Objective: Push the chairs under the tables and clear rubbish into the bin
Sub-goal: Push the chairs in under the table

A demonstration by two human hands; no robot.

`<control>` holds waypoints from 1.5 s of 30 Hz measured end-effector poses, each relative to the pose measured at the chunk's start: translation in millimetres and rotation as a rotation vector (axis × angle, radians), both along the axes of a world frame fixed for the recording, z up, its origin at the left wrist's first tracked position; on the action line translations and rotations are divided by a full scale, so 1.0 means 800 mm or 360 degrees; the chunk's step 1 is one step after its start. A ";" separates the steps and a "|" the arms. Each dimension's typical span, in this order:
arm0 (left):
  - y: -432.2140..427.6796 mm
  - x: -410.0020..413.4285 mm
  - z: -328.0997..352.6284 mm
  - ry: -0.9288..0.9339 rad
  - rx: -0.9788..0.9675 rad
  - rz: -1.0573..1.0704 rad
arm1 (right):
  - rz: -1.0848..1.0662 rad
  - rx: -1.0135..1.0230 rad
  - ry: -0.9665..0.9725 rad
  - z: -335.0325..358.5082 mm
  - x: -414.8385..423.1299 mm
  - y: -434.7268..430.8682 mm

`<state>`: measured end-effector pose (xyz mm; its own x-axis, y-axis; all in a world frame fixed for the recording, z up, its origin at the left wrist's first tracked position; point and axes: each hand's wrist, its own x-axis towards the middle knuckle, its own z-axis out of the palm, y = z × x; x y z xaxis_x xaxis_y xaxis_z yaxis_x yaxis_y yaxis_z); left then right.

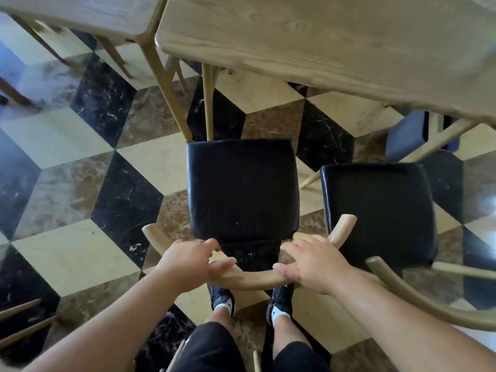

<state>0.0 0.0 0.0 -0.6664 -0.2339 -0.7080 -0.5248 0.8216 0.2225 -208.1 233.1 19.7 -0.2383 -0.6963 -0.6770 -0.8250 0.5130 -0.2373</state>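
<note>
A wooden chair with a black padded seat (241, 183) stands in front of me, its front edge at the leg of a light wooden table (335, 41). The chair's curved wooden backrest (252, 280) runs across below the seat. My left hand (188, 260) grips the left part of that backrest. Over its right part my right hand (314, 261) lies with fingers curled around the rail. A second black-seated chair (378, 210) stands just to the right, also out from the table.
Another wooden table (88, 14) stands at the upper left. A blue-seated chair (405, 135) is tucked under the right end of the near table. The floor is a cube-pattern marble tile. Wooden legs (21, 320) poke in at the lower left.
</note>
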 end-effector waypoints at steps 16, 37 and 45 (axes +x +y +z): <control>-0.075 -0.001 0.003 0.0099 -0.0186 -0.0839 | 0.0270 0.0177 0.0218 0.015 0.020 -0.038; -0.130 -0.178 0.020 0.0021 -0.0430 -0.0755 | 0.0109 -0.0013 0.0214 0.011 -0.150 -0.084; -0.143 -0.214 0.011 0.0032 -0.0374 -0.0879 | 0.0064 0.0076 0.0231 0.004 -0.173 -0.082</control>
<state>-171.4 -114.5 8.9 -0.7465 0.0021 -0.6654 -0.0036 1.0000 0.0073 -346.9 167.6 22.6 -0.3089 -0.6749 -0.6701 -0.8688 0.4869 -0.0898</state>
